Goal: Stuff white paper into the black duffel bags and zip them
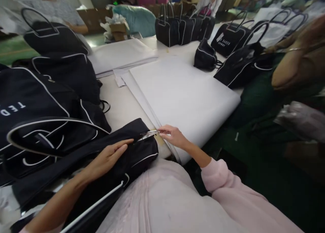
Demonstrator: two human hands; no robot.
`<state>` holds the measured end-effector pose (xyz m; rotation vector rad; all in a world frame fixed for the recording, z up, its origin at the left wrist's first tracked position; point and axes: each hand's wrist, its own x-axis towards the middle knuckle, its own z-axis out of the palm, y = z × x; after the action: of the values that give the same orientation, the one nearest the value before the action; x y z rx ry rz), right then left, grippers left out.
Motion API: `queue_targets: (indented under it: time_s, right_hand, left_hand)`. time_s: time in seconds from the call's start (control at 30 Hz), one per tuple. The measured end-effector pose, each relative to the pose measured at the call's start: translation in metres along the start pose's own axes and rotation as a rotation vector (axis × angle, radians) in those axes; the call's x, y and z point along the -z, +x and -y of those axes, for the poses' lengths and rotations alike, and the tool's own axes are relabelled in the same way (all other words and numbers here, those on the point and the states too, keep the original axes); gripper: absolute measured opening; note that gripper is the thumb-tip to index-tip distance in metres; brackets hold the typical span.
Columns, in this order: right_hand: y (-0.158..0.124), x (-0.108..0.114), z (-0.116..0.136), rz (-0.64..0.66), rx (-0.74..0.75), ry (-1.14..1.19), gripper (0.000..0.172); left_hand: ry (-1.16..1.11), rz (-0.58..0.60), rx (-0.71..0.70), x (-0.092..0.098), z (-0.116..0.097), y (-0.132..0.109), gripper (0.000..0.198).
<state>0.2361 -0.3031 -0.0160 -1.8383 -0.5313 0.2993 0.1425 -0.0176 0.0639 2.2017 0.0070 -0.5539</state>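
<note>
A: Entry, bench side. Where is the bag being handled?

B: The black bag lies flat across the near edge of the table, partly over the person's lap, with its end pointing at the paper stack.

A: Hands?

B: The left hand is spread flat on the bag, fingers straight and slightly apart, pressing down and gripping nothing. The right hand has thumb and fingertips pinched together on a thin pale sheet, at the near corner of the stack. The sheet's other end touches the bag's end.

A: Is the sheet inside the bag?

B: Cannot tell. It meets the bag's end, but the view is too blurred to show an opening. The bag looks flat, not filled out.

A: Progress, as you judge it?

B: Early for this bag: the sheet is only at its edge. Across the bench, a row of bags stands upright at the far end, which reads as finished work. A heap of bags lies slumped on the left, which reads as waiting. The stack is thick, so plenty of paper remains.

A: Anyone else?

B: A second person on the right, arm only, well apart from these hands.
</note>
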Motion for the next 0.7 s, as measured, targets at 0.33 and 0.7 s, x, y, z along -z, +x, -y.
queue_targets:
  time_s: [0.33,0.7]
  right_hand:
    - [0.006,-0.054,0.011,-0.076,0.356,-0.06,0.032]
    - [0.029,-0.067,0.013,-0.409,0.061,0.083,0.013]
  left_hand:
    - [0.316,-0.062,-0.125,-0.004,-0.03,0.052,0.052]
    - [0.359,-0.096,-0.013,-0.014,-0.019,0.018,0.026]
